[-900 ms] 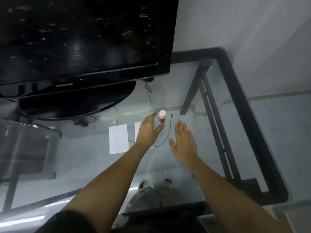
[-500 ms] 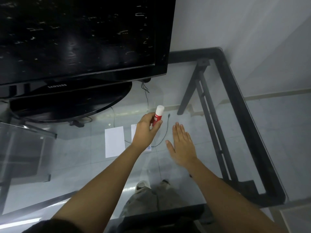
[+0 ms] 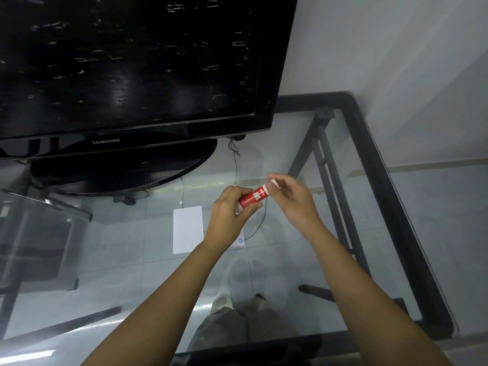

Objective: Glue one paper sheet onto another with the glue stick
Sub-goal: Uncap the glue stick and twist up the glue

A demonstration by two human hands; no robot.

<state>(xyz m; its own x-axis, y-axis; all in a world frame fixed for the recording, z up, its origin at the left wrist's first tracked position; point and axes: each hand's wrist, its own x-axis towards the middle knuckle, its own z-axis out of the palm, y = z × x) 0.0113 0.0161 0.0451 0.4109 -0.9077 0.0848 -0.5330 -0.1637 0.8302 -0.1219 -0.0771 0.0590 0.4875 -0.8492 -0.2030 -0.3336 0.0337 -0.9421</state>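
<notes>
Left hand point(image 3: 229, 210) raised, fingers curled around the red plastic glue stick point(image 3: 253, 198); right hand point(image 3: 293, 199) opposite, fingertips pinching its white cap end.

One red glue stick point(image 3: 253, 198) is in view, gripped by two hands, the left hand point(image 3: 229, 213) and the right hand point(image 3: 295, 200). Two white paper sheets lie on one glass table point(image 3: 330, 260): the left sheet point(image 3: 187, 229) in full view, the right sheet point(image 3: 239, 240) mostly hidden behind the left hand. One Samsung television point(image 3: 137, 64) stands at the far left, and one thin black cable point(image 3: 255, 231) lies near the sheets.
</notes>
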